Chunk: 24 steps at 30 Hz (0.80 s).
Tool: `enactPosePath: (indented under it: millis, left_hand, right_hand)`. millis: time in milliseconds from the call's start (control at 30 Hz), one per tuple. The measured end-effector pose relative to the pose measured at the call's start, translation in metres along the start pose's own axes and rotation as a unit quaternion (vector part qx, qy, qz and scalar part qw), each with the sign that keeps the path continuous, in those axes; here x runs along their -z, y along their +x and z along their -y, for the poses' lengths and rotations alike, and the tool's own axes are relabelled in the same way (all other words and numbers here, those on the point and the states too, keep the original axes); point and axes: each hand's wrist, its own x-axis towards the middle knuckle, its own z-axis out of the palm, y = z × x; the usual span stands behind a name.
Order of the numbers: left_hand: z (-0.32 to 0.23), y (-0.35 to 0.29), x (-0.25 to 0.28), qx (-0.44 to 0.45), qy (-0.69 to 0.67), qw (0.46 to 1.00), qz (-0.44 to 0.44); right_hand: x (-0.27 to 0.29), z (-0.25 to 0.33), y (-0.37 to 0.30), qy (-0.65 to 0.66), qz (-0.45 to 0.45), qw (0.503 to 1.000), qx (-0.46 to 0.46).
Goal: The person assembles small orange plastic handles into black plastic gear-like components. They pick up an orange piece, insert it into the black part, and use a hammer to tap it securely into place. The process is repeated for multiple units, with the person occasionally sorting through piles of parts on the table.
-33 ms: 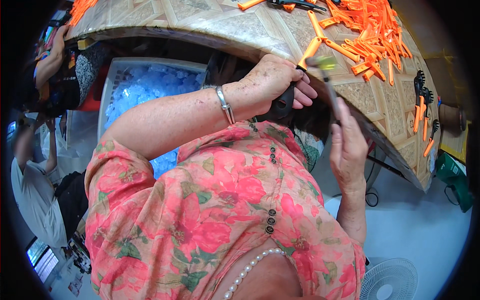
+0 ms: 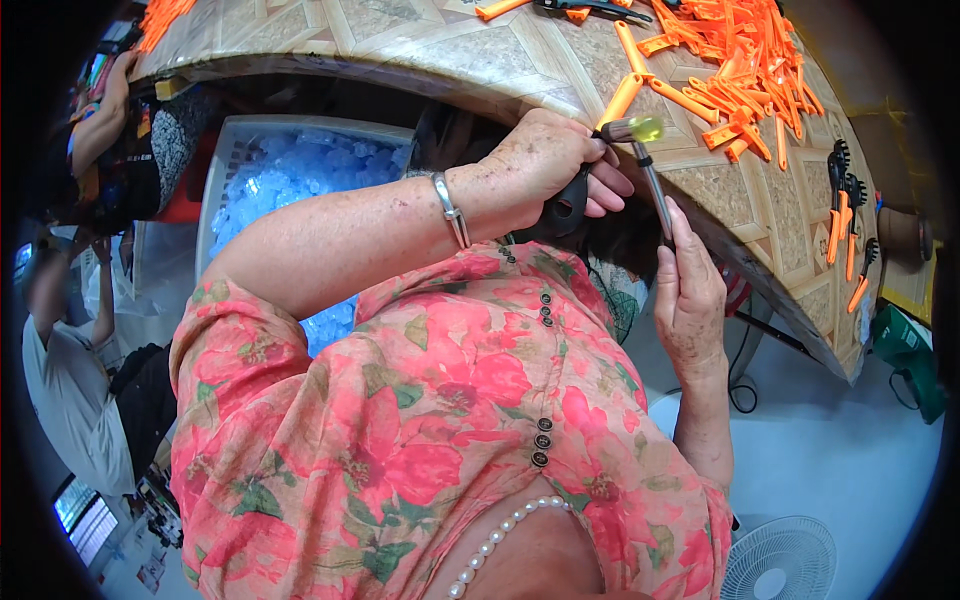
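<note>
My left hand point(image 2: 555, 165) is closed around a black plastic utensil point(image 2: 566, 208) with a hole in its end, held at the table's edge. An orange handle point(image 2: 622, 98) lines up with the black part beyond my fingers; the hammer head hides where they meet. My right hand point(image 2: 692, 295) grips a small hammer point(image 2: 655, 185) by its slim shaft. Its head, with a translucent yellow-green face, is against or just over that joint; I cannot tell if they touch.
Many loose orange handles point(image 2: 745, 75) are heaped on the wood-patterned table point(image 2: 480, 65). Black utensils with orange handles point(image 2: 843, 205) lie at its right end. A white crate point(image 2: 225, 165) of blue translucent pieces stands at left, a white fan point(image 2: 780, 560) lower right. Other people point(image 2: 85, 400) are at left.
The hammer, blurred before, has come left and slightly down, onto or close to the joint. My right hand has shifted slightly left; my left hand keeps its place.
</note>
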Motion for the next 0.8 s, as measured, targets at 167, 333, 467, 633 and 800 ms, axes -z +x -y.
enactPosePath:
  millis: [167, 333, 467, 633, 800]
  left_hand:
    - [0.002, 0.003, 0.001, -0.004, -0.005, 1.0, 0.002]
    - [0.002, 0.004, 0.0, -0.004, -0.002, 1.0, 0.001]
    - [-0.001, 0.004, 0.005, 0.003, 0.004, 1.0, 0.017]
    - [0.003, -0.003, 0.014, 0.029, -0.083, 0.995, 0.051]
    - [0.023, -0.002, 0.034, 0.07, -0.31, 0.926, 0.204]
  right_hand:
    - [0.008, 0.004, 0.006, 0.021, -0.031, 0.999, 0.001]
    - [0.001, 0.0, 0.003, 0.01, 0.0, 1.0, -0.011]
    - [0.007, -0.001, 0.005, 0.065, 0.002, 0.995, -0.078]
    - [0.012, -0.009, -0.004, 0.187, -0.087, 0.958, -0.2]
    - [0.004, -0.002, -0.013, 0.191, -0.071, 0.962, -0.181]
